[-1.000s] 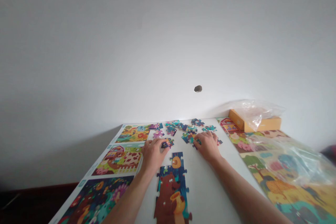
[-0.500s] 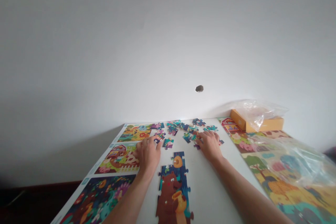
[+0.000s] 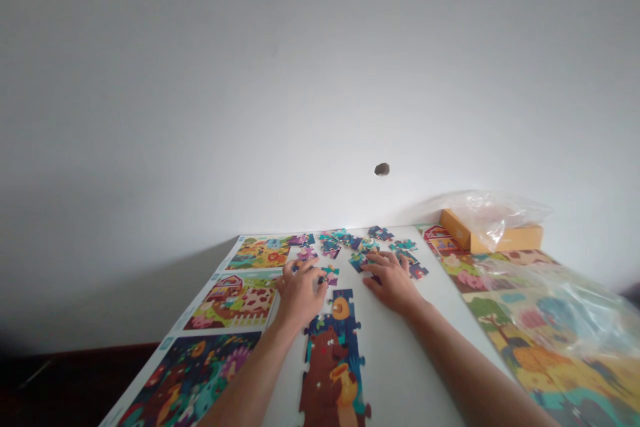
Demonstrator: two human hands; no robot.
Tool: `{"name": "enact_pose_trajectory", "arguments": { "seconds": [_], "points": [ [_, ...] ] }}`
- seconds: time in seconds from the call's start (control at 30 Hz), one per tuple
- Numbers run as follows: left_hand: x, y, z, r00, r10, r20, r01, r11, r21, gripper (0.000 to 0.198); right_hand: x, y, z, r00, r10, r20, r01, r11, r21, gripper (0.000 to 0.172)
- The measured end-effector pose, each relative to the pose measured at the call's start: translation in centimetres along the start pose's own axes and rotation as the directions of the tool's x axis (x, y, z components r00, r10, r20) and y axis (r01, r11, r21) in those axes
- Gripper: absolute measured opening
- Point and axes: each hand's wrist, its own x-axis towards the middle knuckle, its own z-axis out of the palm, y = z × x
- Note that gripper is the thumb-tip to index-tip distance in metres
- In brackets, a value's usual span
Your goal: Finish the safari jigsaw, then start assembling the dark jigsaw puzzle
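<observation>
The left hand [image 3: 300, 293] has shifted right, just above the assembled bear puzzle [image 3: 325, 373], fingers bunched beside a loose piece [image 3: 330, 275]; any grip cannot be told. The right hand [image 3: 393, 282] lies open beside scattered pieces [image 3: 357, 261] toward the far edge of the worktop [image 3: 435, 307].

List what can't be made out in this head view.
Head view:
Anything in the left hand: its fingers hide it.
Lower end of the assembled brown-bear cardboard jigsaw: cut off by the bottom edge.
Orange cardboard box: partly behind a clear plastic bag.
Pictures on loose jigsaw pieces: too small.
</observation>
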Motion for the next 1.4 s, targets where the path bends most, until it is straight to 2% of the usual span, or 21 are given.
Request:
{"name": "enact_pose_trajectory", "arguments": {
  "seconds": [0.17, 0.4, 0.47, 0.57, 0.63, 0.83, 0.97, 1.13, 1.4],
  "points": [
    [-0.1, -0.4, 0.6, 0.992, 0.116, 0.053, -0.113, 0.992, -0.062, 0.027, 0.1, 0.1, 0.0, 0.999, -0.037, 0.001, 0.037, 0.998, 0.041, 0.030],
    [-0.3, -0.4, 0.6, 0.973, 0.221, 0.062, -0.217, 0.974, -0.071, 0.031, -0.1, -0.5, -0.1, 0.983, -0.143, 0.111, 0.140, 0.989, 0.036, 0.044],
    [-0.3, -0.4, 0.7, 0.962, 0.258, 0.089, -0.252, 0.965, -0.074, 0.033, -0.1, -0.6, -0.2, 0.995, -0.077, 0.068, 0.079, 0.996, -0.031, 0.041],
    [-0.4, -0.5, 0.9, 0.944, 0.303, 0.133, -0.294, 0.952, -0.087, 0.033, 0.0, -0.3, -0.2, 0.988, 0.144, -0.055, -0.150, 0.981, -0.121, 0.044],
    [-0.5, -0.5, 0.9, 0.941, 0.302, 0.154, -0.290, 0.952, -0.093, 0.033, 0.1, 0.0, -0.2, 0.979, 0.197, -0.049, -0.202, 0.971, -0.126, 0.047],
    [-0.5, -0.3, 0.8, 0.944, 0.276, 0.180, -0.265, 0.961, -0.085, 0.036, 0.8, -0.2, -0.1, 0.990, 0.133, -0.047, -0.137, 0.985, -0.103, 0.050],
    [-0.4, -0.2, 0.8, 0.945, 0.280, 0.170, -0.270, 0.960, -0.080, 0.037, 1.1, -0.4, -0.1, 0.997, 0.078, -0.022, -0.079, 0.993, -0.087, 0.045],
    [-0.5, -0.2, 0.9, 0.945, 0.284, 0.160, -0.276, 0.959, -0.070, 0.037, 1.0, -0.3, 0.0, 1.000, 0.029, 0.002, -0.029, 0.997, -0.067, 0.053],
    [-0.4, -0.3, 1.0, 0.946, 0.277, 0.169, -0.270, 0.961, -0.064, 0.037, 1.0, -0.4, 0.1, 1.000, -0.016, -0.011, 0.015, 0.998, -0.059, 0.046]
  ]
}}
